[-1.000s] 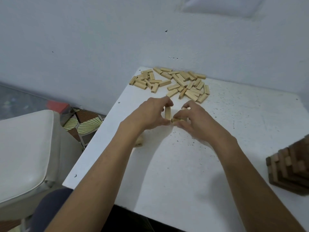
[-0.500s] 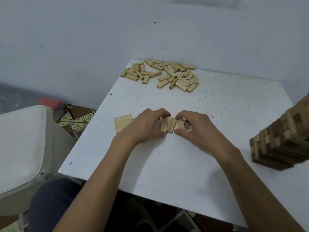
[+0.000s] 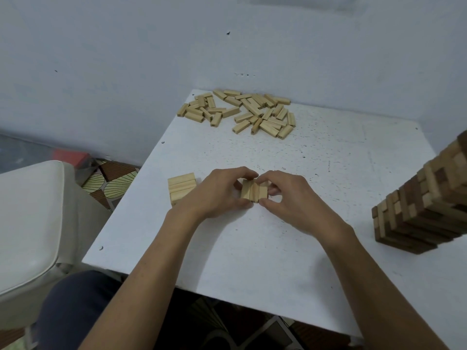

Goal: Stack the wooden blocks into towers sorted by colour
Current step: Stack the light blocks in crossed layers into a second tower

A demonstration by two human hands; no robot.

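Three light wooden blocks (image 3: pixel 254 192) lie side by side in a row at the middle of the white table (image 3: pixel 252 261). My left hand (image 3: pixel 217 194) presses the row from the left and my right hand (image 3: pixel 290 200) presses it from the right, fingers around its ends. Just left of my left hand sits a low stack of light blocks (image 3: pixel 182 186), partly hidden by that hand. A loose pile of light blocks (image 3: pixel 242 112) lies at the table's far edge by the wall.
A tall tower of mixed dark and light blocks (image 3: pixel 427 205) stands at the right edge of the table, cut off by the frame. A white padded seat (image 3: pixel 30 223) is to the left, below table height. The wall runs close behind the table.
The loose blocks between my hands have been pushed together into a tight row of three. The view shifted, so the low stack at the left and more of the tower came into sight.
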